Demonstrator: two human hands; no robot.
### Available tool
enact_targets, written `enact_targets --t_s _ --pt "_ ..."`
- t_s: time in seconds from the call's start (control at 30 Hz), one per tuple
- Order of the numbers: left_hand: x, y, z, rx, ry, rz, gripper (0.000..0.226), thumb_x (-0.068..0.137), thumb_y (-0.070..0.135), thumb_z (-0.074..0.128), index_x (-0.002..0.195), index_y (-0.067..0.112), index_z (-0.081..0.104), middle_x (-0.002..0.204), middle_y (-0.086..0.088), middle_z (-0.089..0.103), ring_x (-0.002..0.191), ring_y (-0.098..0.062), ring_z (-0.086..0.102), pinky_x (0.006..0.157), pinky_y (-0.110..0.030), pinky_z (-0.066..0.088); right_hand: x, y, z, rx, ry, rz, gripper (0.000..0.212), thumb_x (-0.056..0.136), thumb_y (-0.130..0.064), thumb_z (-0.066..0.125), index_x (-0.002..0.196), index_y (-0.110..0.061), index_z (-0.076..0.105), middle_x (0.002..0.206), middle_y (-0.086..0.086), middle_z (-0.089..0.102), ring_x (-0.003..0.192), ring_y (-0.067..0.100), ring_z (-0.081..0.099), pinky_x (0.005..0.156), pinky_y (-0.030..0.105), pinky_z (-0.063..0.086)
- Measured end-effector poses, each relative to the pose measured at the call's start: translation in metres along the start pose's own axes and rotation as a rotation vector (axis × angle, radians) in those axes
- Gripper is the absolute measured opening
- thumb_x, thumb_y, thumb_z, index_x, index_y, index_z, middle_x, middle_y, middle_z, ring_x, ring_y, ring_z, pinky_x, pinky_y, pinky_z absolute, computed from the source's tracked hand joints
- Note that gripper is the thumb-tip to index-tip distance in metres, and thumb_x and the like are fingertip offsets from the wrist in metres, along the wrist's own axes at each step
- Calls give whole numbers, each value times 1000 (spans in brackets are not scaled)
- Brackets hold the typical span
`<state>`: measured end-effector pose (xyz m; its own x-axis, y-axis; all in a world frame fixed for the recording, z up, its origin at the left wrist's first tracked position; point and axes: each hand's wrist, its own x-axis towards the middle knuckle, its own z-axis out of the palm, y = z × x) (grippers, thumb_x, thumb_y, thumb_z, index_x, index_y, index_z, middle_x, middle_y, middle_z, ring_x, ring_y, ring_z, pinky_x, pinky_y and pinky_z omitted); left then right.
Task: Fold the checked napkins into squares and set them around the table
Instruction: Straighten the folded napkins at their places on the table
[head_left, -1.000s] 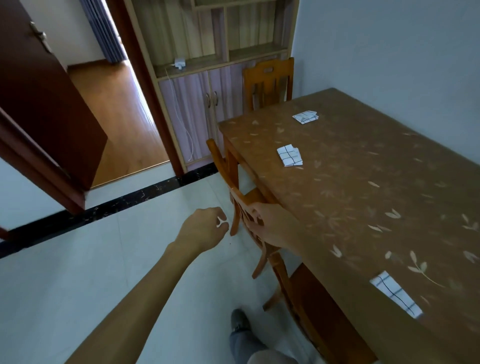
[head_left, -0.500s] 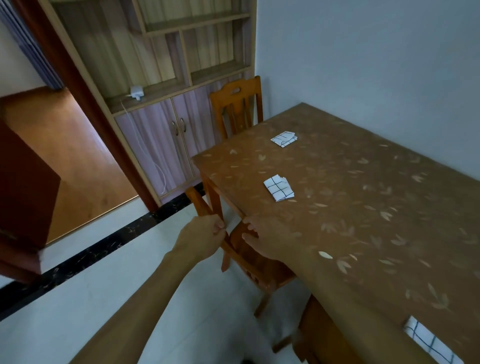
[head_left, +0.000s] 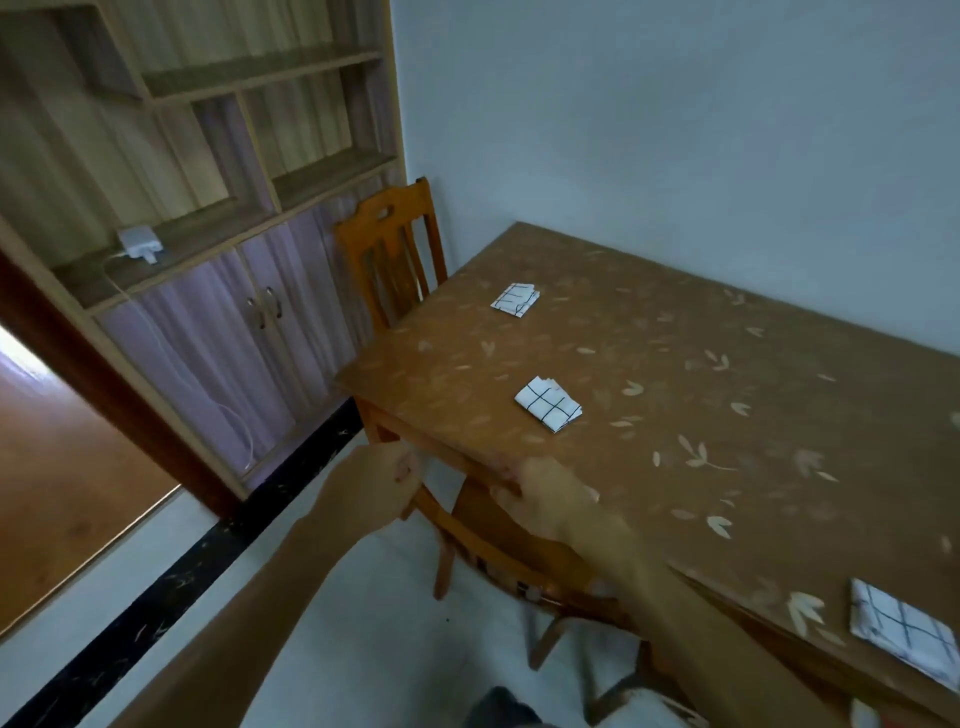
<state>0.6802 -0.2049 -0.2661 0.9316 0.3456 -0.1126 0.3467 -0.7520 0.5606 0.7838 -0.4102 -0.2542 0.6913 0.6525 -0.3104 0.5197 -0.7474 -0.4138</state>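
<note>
Three folded checked napkins lie on the desk (head_left: 701, 364), well apart. The far napkin (head_left: 516, 300) sits by the far end, in front of the far chair (head_left: 392, 244). The middle napkin (head_left: 548, 408) is near the left edge, and the near napkin (head_left: 906, 636) is at the bottom right, close to the near edge, blurred.

Both hands are down at the near chair (head_left: 498, 551), which is tucked under the desk's left edge. The right hand (head_left: 545, 499) is on the chair's top rail just below the desk edge, grip clamped on the rail with fingers curled over it. The left hand (head_left: 374, 483) is curled at the rail's left end. Its grip is closed-looking, but I can't tell whether it has the chair or nothing; motion blur.

A cabinet (head_left: 208, 332) with two doors stands behind, with a white charger (head_left: 136, 244) and its cable on the shelf above the doors.
</note>
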Motion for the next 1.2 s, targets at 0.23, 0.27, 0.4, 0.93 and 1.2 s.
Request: enact_targets --t_s 0.23,0.27,0.4,0.93,1.2 --pt "52 -2 15 -75 -164 99 17 97 20 57 98 11 71 100 -6 72 92 -19 67 83 -41 57 23 16 9 67 18 215 39 91 -44 48 128 -32 55 120 0 67 112 25 63 93 47 52" --pt "64 2 20 -72 -187 106 18 97 23 57 103 14 71 104 -3 72 95 -18 67 86 -40 57 29 24 11 86 22 236 38 93 -43 49 129 -33 54 121 -1 67 112 25 62 94 48 52" --pt "116 14 45 -39 -274 142 18 97 25 57 110 19 69 110 3 71 100 -15 67 89 -38 57 57 56 16 151 47 325 33 97 -36 51 126 -24 59 117 3 69 106 25 66 89 42 55" --pt "319 43 171 111 -384 98 39 96 2 54 134 11 58 140 -11 55 134 -26 47 112 -34 35 191 169 38 521 89 559 50 101 -18 44 150 -18 39 141 13 57 120 35 60 96 39 47" --pt "343 37 201 109 -530 57 59 84 -8 63 135 21 57 135 -12 46 112 -29 61 98 -34 49 215 180 48 703 159 706 57 92 -8 53 148 -17 43 138 14 54 124 32 55 101 33 41"
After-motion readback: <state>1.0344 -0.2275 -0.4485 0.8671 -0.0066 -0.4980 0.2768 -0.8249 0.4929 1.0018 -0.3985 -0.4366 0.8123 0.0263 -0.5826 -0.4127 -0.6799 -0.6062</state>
